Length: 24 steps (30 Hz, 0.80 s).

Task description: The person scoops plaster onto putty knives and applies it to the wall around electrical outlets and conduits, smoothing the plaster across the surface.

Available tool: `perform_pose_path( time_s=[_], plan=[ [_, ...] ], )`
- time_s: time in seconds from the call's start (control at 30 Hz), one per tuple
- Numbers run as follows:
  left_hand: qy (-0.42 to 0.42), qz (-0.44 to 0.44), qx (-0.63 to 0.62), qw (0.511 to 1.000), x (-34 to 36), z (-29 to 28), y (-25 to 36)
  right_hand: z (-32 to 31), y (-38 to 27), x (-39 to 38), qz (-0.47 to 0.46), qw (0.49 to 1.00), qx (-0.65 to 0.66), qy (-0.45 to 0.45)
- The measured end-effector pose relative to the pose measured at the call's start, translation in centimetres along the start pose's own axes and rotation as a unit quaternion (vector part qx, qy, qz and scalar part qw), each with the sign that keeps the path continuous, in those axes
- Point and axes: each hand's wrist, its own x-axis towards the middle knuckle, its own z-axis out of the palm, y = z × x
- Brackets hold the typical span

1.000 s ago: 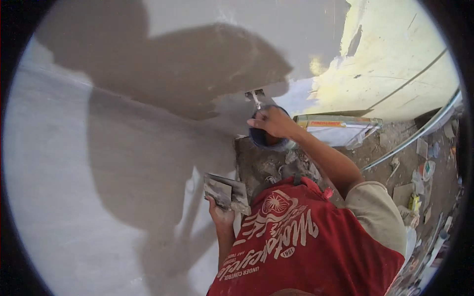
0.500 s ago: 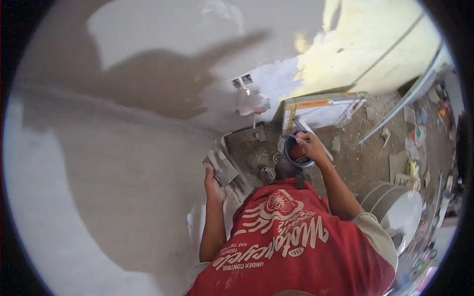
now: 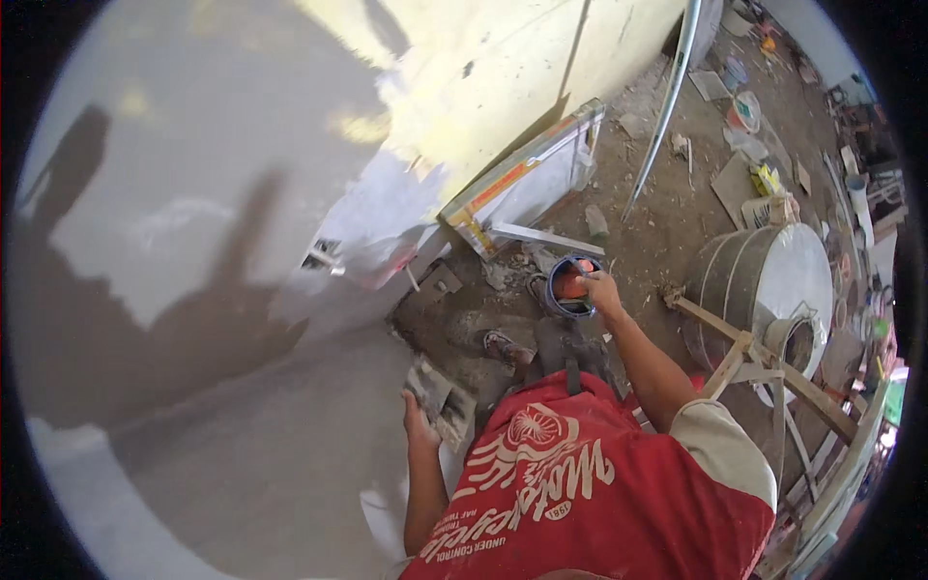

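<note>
My left hand (image 3: 420, 425) is closed on the edge of a flat, plaster-smeared grey plate (image 3: 431, 389), tilted close to the grey wall on the left. Its underside and any handle are hidden. To the right, my right hand (image 3: 600, 290) reaches over a small dark blue bucket (image 3: 551, 290) beside my legs. The fingers are curled at an orange object (image 3: 570, 283) inside the bucket; its kind is hard to make out. The walls (image 3: 261, 406) carry smooth grey plaster, with a pale yellow patch (image 3: 512, 58) further along.
A framed panel (image 3: 541, 174) leans on the far wall, above a white strip (image 3: 546, 237). An open electrical box (image 3: 319, 254) sits in the wall. At right stand a large metal drum (image 3: 764, 280) and a wooden frame (image 3: 739, 353). Debris litters the dirt floor (image 3: 648, 242).
My view has turned to the right, bringing the drum and wooden frame further into sight. My right hand stays at the bucket, reaching lower into it; my left still holds the plate.
</note>
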Motion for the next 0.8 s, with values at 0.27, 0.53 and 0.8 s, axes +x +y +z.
perform_pose_path(
  time_s=[0.27,0.53,0.8],
  plan=[
    [0.072,-0.002,0.003,0.997,0.3,-3.7,-4.9,-1.2,2.9,14.3,-0.007,0.974,-0.018,0.227],
    [0.206,-0.079,0.154,0.963,2.5,1.5,-8.4,-0.6,10.6,32.1,0.037,0.974,-0.037,0.219],
    [0.296,-0.138,0.309,0.893,7.4,6.4,-9.7,3.4,18.7,47.1,0.086,0.984,0.146,0.045]
  ],
)
